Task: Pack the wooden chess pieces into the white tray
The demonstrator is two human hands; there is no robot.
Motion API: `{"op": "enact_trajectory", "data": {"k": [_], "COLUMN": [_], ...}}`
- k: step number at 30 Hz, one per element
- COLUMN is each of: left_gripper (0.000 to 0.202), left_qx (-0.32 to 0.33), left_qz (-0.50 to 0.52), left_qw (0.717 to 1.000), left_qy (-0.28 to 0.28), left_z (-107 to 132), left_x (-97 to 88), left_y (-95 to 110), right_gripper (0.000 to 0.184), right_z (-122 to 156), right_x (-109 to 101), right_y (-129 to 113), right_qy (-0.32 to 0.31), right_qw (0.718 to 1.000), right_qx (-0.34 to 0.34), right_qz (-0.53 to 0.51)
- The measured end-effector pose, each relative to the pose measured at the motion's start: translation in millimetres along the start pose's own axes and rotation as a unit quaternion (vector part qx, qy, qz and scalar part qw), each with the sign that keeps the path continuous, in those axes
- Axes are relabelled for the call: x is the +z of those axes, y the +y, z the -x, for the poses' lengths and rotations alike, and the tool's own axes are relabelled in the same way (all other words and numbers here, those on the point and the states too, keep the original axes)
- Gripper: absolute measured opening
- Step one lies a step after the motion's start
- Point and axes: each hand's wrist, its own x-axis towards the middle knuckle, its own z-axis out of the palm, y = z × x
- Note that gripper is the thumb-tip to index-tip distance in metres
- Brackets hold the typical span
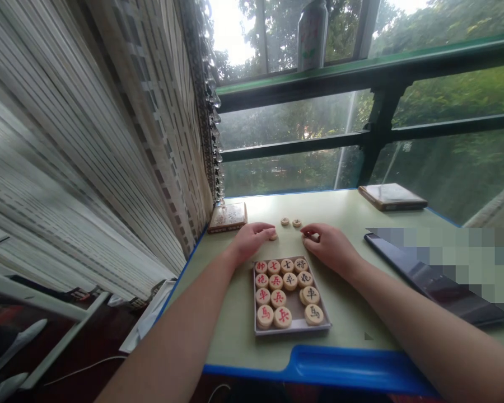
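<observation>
Beyond an open box (292,330) of round Chinese chess pieces, both my hands rest over the table. At the left, my left hand (252,240) has its fingers closed on a wooden chess piece (273,237) at the tabletop. My right hand (330,247) is curled with thumb and fingertips together; whatever lies between them is too hidden to name. Two loose chess pieces, one on the left (285,221) and one on the right (297,223), lie between and just beyond my hands. Red-marked pieces (276,281) fill the box's left side, black-marked ones (304,279) its right, with a gap at the lower middle.
A flat box (228,216) sits at the table's far left, another flat box (392,196) at the far right. Beside my right forearm lies a dark tablet-like slab (428,280), partly blurred out. A can (312,36) stands on the window rail. Curtains (151,112) hang at left.
</observation>
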Motion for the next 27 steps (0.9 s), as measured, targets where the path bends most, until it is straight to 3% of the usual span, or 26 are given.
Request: {"op": "enact_trajectory", "data": {"k": [5,10,13,16,19,21,23,25,27], "left_gripper": [0.039,0.038,0.037,0.032,0.026,0.024,0.025,0.025,0.023], "left_qx": [-0.024,-0.028,-0.015,0.002,0.022,0.033,0.039,0.047,0.067], "left_qz": [0.073,0.064,0.054,0.042,-0.005,-0.044,-0.064,-0.064,-0.058], "left_qw": [0.997,0.997,0.998,0.999,1.000,0.998,0.996,0.993,0.989], "left_qy": [-0.015,-0.014,-0.021,-0.026,-0.006,0.014,0.042,0.086,0.120], "left_z": [2,5,6,7,7,7,7,6,6], "left_x": [-3.0,-1.2,-1.4,-2.6,-1.6,0.7,2.9,3.4,1.1], "left_y": [3,7,9,9,7,5,2,1,2], "right_gripper": [0.014,0.019,0.025,0.021,0.014,0.016,0.016,0.015,0.016], "right_z": [2,14,20,23,23,21,17,13,9], "right_x": [-2,-18,-28,-31,-31,-32,-34,-37,-40], "right_y": [-3,-18,-23,-27,-32,-35,-36,-33,-28], "right_qy": [0.046,0.108,0.107,0.068,-0.011,-0.053,-0.077,-0.103,-0.121], "right_qw": [0.996,0.966,0.959,0.965,0.963,0.915,0.838,0.774,0.736], "right_qx": [-0.043,-0.194,-0.228,-0.216,-0.100,0.011,0.099,0.154,0.203], "right_qz": [-0.056,-0.131,-0.133,-0.134,-0.251,-0.400,-0.531,-0.606,-0.635]}}
